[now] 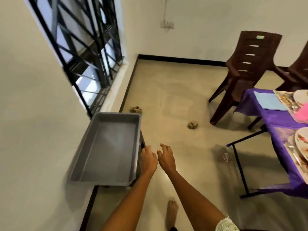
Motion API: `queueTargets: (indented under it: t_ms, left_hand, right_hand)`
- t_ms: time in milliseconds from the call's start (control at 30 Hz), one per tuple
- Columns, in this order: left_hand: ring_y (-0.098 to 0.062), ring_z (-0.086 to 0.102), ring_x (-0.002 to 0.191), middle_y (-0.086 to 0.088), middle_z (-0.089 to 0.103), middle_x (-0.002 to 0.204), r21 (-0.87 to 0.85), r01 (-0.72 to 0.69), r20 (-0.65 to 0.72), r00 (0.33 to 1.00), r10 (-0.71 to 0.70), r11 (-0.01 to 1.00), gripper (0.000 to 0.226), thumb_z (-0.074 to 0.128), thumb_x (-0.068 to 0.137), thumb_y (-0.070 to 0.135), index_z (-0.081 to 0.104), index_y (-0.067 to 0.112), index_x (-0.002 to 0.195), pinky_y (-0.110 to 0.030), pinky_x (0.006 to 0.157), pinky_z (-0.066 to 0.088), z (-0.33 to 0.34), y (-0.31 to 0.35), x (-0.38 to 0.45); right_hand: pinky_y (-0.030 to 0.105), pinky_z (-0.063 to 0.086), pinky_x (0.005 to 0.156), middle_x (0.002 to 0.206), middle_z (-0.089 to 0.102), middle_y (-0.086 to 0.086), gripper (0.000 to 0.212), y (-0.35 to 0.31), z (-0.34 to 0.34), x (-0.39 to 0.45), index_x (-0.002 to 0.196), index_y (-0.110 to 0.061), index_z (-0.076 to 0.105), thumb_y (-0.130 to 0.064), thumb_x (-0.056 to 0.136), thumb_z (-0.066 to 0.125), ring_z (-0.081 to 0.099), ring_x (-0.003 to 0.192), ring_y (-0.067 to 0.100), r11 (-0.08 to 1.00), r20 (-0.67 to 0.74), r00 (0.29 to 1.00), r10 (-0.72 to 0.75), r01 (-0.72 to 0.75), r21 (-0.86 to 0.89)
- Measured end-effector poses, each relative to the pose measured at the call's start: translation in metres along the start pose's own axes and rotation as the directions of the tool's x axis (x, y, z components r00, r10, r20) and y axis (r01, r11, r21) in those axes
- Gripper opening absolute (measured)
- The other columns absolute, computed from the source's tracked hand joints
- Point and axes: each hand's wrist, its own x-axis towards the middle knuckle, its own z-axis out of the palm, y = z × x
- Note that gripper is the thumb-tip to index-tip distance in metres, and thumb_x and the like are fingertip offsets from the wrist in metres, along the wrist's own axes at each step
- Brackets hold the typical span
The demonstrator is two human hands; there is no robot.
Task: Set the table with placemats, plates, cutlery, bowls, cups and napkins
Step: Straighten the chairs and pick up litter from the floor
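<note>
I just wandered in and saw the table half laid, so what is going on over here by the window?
A person is standing by a grey tray that sits against the wall under the window, and nothing shows inside it. Their left hand is at the tray's near edge and their right hand hangs just beside it, holding nothing. Off to the right, the table with the purple cloth already carries plates, a blue napkin and placemats. Brown chairs stand behind it.
</note>
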Motion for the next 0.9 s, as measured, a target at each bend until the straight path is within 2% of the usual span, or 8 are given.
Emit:
queueTargets:
  t_ms: [133,267,367,533,733,900]
  left_hand:
    - [-0.021,0.042,0.129,-0.007,0.041,0.143,0.019,-0.097,0.143,0.985,0.093,0.995,0.039,0.04,0.099,0.016,0.039,0.013,0.138,-0.029,0.103,0.038,0.06,0.048,0.031]
    - [-0.019,0.04,0.13,-0.005,0.041,0.143,0.015,-0.058,0.235,0.971,0.053,0.998,0.038,0.037,0.1,0.016,0.039,0.015,0.138,-0.027,0.105,0.035,0.131,0.108,0.085]
    - [-0.02,0.04,0.13,-0.006,0.043,0.141,0.032,-0.087,0.305,0.95,0.073,0.996,0.037,0.036,0.1,0.014,0.04,0.013,0.137,-0.026,0.104,0.034,0.173,0.157,0.128]
    - [-0.023,0.044,0.126,-0.009,0.048,0.136,0.047,-0.051,0.354,0.935,0.031,0.998,0.034,0.036,0.1,0.014,0.043,0.011,0.133,-0.03,0.101,0.037,0.227,0.223,0.204]
    - [-0.025,0.044,0.126,-0.009,0.048,0.136,0.055,0.019,0.4,0.916,-0.04,0.998,0.034,0.037,0.1,0.016,0.044,0.011,0.133,-0.035,0.102,0.038,0.308,0.265,0.318]
    - [-0.025,0.05,0.122,-0.01,0.053,0.132,0.046,0.053,0.489,0.869,-0.069,0.998,0.033,0.041,0.097,0.013,0.047,0.01,0.13,-0.032,0.1,0.04,0.403,0.274,0.445]
  right_hand:
    - [0.032,0.038,0.101,0.142,0.043,0.005,0.04,0.049,-0.053,0.059,0.138,-0.017,0.043,-0.023,0.099,0.042,0.039,0.131,0.02,0.998,-0.06,0.996,0.061,-0.061,0.002]
    - [0.031,0.037,0.099,0.138,0.046,0.006,0.037,0.107,-0.107,0.13,0.136,-0.017,0.045,-0.021,0.099,0.042,0.04,0.129,0.02,0.991,-0.07,0.988,0.137,-0.137,0.013]
    - [0.03,0.036,0.101,0.137,0.047,0.007,0.037,0.14,-0.151,0.185,0.135,-0.016,0.045,-0.02,0.099,0.042,0.041,0.128,0.021,0.983,-0.068,0.98,0.186,-0.185,0.014]
    - [0.031,0.038,0.099,0.138,0.048,0.008,0.036,0.17,-0.207,0.273,0.135,-0.014,0.046,-0.02,0.1,0.04,0.045,0.126,0.022,0.96,-0.099,0.955,0.279,-0.278,0.026]
    - [0.029,0.039,0.098,0.137,0.048,0.007,0.036,0.199,-0.224,0.394,0.135,-0.014,0.046,-0.02,0.099,0.041,0.047,0.124,0.022,0.939,-0.032,0.939,0.343,-0.342,0.037]
    - [0.027,0.039,0.097,0.135,0.051,0.009,0.036,0.256,-0.214,0.522,0.133,-0.013,0.047,-0.015,0.098,0.044,0.051,0.12,0.022,0.872,-0.026,0.875,0.484,-0.48,0.095]
